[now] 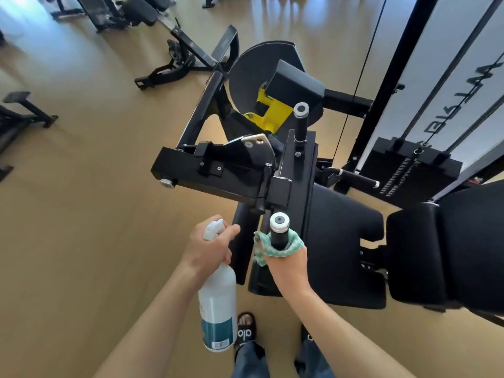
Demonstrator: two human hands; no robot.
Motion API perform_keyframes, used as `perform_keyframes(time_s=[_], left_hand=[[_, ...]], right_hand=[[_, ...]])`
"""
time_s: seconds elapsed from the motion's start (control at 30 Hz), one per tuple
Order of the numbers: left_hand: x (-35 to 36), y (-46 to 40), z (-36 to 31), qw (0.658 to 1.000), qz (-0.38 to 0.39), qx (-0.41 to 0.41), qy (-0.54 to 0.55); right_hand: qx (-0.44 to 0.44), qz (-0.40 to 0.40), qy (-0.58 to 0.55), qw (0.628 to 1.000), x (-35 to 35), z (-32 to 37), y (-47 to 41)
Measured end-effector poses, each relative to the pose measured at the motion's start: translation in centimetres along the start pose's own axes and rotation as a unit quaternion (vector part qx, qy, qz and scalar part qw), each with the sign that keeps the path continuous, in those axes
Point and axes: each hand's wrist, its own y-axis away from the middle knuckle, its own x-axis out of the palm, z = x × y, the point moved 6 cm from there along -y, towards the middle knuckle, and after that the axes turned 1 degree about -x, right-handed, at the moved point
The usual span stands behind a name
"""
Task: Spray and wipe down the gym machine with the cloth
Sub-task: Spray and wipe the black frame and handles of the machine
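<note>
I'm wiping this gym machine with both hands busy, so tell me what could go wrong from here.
1. The left hand holds the spray bottle by its neck with the nozzle towards the right hand; a squeeze could wet that hand rather than the machine.
2. The cloth is wrapped round the near handle with a loose corner hanging, which might snag or slip off.
3. Overspray could land on the smooth floor near the sandalled foot, making it slippery.
</note>
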Motion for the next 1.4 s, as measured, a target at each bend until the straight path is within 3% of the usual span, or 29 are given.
perform_keyframes(time_s=[0.1, 0.17, 0.27, 0.37, 0.5, 0.57, 0.7, 0.83, 0.97, 1.07, 1.17, 1.23, 1.3, 1.37, 1.4], left_hand=[[0.2, -1.2, -0.2, 1.0, 0.025, 0.017, -0.009], [0.3, -2.0, -0.3, 0.998, 0.048, 0.025, -0.007], [0.2, -3.1, -0.8, 0.996, 0.08, 0.044, -0.012], [0.1, -4.1, -0.7, 0.992, 0.114, 0.059, -0.016], [-0.2, -4.9, -0.2, 0.984, 0.158, 0.076, -0.015], [-0.2, -5.2, 0.4, 0.982, 0.176, 0.071, -0.013], [-0.3, -5.7, 0.4, 0.973, 0.197, 0.112, -0.035], [-0.7, -6.2, -0.1, 0.969, 0.211, 0.12, -0.032], [-0.6, -6.9, -0.6, 0.967, 0.224, 0.121, -0.021], [-0.1, -7.3, -0.8, 0.965, 0.23, 0.122, -0.027], [0.6, -7.5, -1.0, 0.964, 0.237, 0.119, -0.027], [1.0, -7.5, -1.2, 0.964, 0.237, 0.118, -0.037], [1.5, -7.4, -1.4, 0.964, 0.238, 0.111, -0.036], [1.9, -7.3, -1.7, 0.966, 0.236, 0.103, -0.028], [2.0, -7.2, -1.8, 0.967, 0.233, 0.099, -0.025]], right_hand=[[-0.101, -0.068, 0.023, 0.992, 0.1, 4.5, -0.4], [-0.111, -0.078, 0.018, 0.991, 0.4, 6.6, -0.7], [-0.075, -0.092, 0.001, 0.993, 0.4, 6.6, -0.5], [0.015, -0.157, 0.012, 0.987, 0.4, 2.9, 0.6], [0.015, -0.243, -0.013, 0.97, 1.3, -0.5, 2.2], [-0.005, -0.273, -0.009, 0.962, 1.5, -0.3, 2.2], [-0.131, -0.334, 0.044, 0.932, 1.6, 3.5, 1.9], [-0.126, -0.357, 0.052, 0.924, 1.8, 4.2, 1.6], [-0.07, -0.3, 0.016, 0.951, 1.3, 5.8, 1.3], [0.011, -0.139, 0.001, 0.99, 0.6, 6.9, 0.0], [0.156, -0.008, -0.07, 0.985, 0.2, 6.8, -1.3], [0.2, 0.05, -0.022, 0.978, 0.2, 7.6, -2.2], [0.204, 0.04, 0.093, 0.974, 0.2, 8.3, -2.6], [0.145, -0.067, 0.29, 0.944, 0.0, 8.4, -2.9], [0.061, -0.15, 0.381, 0.91, 0.2, 8.7, -2.5]])
